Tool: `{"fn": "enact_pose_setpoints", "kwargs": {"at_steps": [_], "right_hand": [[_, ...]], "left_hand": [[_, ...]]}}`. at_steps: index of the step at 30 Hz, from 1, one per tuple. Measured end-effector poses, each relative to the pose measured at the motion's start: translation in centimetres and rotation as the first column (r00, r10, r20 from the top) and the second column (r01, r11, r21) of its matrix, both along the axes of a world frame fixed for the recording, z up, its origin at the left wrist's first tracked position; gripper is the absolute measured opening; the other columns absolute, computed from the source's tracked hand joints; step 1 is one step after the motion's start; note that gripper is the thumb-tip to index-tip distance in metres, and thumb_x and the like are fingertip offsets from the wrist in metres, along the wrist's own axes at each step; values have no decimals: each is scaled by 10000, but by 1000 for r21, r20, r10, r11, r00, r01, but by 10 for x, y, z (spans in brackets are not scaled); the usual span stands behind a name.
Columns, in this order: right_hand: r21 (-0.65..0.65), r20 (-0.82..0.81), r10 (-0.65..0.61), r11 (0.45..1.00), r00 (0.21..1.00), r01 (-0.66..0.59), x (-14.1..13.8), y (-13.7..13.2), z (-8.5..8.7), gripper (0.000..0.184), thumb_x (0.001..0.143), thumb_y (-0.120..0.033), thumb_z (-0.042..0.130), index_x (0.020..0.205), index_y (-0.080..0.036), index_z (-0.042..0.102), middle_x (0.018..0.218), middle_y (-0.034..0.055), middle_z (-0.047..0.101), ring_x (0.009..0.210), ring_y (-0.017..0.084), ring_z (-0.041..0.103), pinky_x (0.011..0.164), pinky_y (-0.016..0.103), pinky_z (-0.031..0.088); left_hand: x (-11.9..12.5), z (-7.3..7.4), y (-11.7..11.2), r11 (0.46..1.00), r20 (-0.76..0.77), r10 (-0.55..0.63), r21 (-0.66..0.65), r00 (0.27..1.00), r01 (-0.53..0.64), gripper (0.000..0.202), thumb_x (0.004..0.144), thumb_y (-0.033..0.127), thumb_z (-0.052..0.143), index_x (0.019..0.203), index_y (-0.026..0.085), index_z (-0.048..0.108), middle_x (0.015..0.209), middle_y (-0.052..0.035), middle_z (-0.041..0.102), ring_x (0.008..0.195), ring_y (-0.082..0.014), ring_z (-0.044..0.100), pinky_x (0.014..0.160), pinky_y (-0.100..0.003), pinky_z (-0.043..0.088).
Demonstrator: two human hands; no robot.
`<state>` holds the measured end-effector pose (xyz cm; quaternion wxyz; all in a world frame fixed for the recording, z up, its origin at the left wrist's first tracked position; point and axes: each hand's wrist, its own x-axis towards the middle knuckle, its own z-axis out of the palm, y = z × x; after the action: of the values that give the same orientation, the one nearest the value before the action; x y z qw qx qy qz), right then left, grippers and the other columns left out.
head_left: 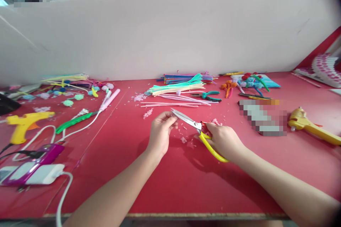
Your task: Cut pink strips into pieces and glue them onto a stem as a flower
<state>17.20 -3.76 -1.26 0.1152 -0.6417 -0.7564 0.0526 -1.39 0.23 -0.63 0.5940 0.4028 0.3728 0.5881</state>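
My right hand [225, 140] grips a pair of scissors [188, 119] with yellow and red handles. Their blades point up and left, the tips close to my left fingertips. My left hand [161, 131] is closed in a pinch; whatever lies between its fingers is too small to make out. Pink fluff clippings [183, 139] lie on the red table below the blades. Just beyond my hands are several pink pipe cleaners [170, 105], with a bundle of mint green pipe cleaners [181, 85] behind them.
Teal-handled pliers [210, 95] lie behind the scissors. At the left are a yellow glue gun [25, 124], a green-handled cutter [74, 122], a purple power strip [37, 165] and trailing white cables. Another yellow glue gun [311, 126] rests at the right. A white partition [170, 35] stands along the back.
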Motion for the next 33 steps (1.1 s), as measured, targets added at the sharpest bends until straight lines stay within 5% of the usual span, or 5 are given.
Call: {"fn": "enact_pose_setpoints", "kwargs": {"at_steps": [21, 28, 33], "right_hand": [[-11, 40, -58, 998, 998, 58, 1, 2, 0, 335, 759, -518, 430, 661, -202, 480, 508, 5, 517, 447, 126, 463, 438, 220, 195], [-55, -214, -73, 997, 974, 62, 0, 3, 5, 293, 785, -474, 393, 696, -204, 465, 560, 1, 529, 498, 134, 485, 468, 219, 259], [-152, -591, -74, 988, 803, -20, -4, 1, 10, 250, 774, -423, 418, 753, -194, 517, 568, -28, 510, 495, 111, 468, 467, 210, 318]], "left_hand": [[2, 4, -1, 999, -16, -13, -29, 1000, 13, 83, 640, 199, 641, 693, 146, 604, 640, 16, 563, 573, -67, 500, 537, -182, 391], [5, 2, -6, 974, -98, -203, -124, 974, 191, 138, 651, 227, 641, 756, 138, 636, 677, -26, 612, 568, -84, 517, 542, -199, 405], [11, 2, -13, 915, -276, -402, -109, 873, 387, 167, 704, 298, 589, 713, 135, 624, 635, -29, 573, 557, -112, 507, 528, -227, 403]]}}
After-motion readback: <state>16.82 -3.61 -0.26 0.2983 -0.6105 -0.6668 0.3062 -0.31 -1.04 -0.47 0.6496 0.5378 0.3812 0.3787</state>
